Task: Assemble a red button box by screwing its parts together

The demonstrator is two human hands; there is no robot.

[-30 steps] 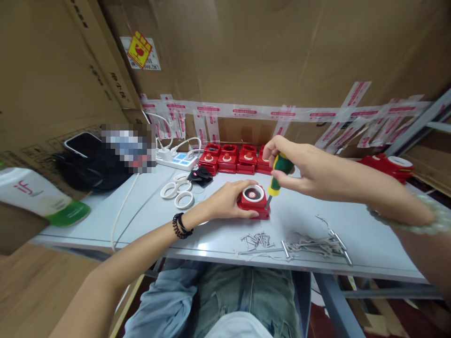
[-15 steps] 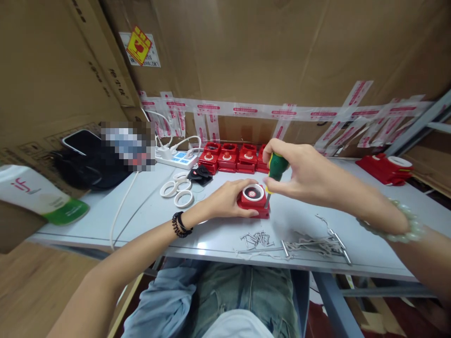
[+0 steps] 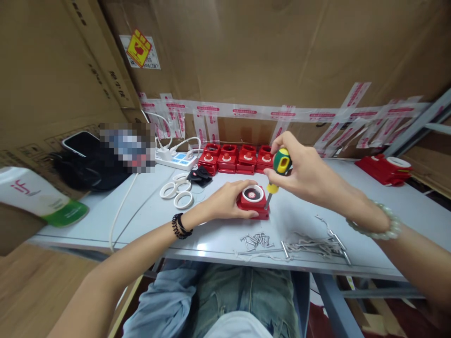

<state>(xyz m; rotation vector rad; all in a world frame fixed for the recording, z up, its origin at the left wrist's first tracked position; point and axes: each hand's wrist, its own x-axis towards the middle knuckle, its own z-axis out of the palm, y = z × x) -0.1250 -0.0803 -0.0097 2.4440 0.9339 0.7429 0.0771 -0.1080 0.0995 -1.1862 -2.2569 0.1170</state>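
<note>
My left hand grips a red plastic box from its left side and presses it on the table. A white ring surrounds a dark round face on top of the box. In my right hand is a screwdriver with a green and yellow handle. Its metal shaft slants down to the box's right front corner; the tip's exact seat is too small to make out. Nearer the front edge lie a small pile of screws and several metal rods with cords.
Several similar red boxes stand in a row at the back, beside a white power strip. Loose white rings and black pieces lie left of centre. Another red unit is at right; a white-green tube at left.
My right hand has turned about the screwdriver, its wrist shifting left, and the handle now shows its yellow side. The left hand and the red box stay in place.
</note>
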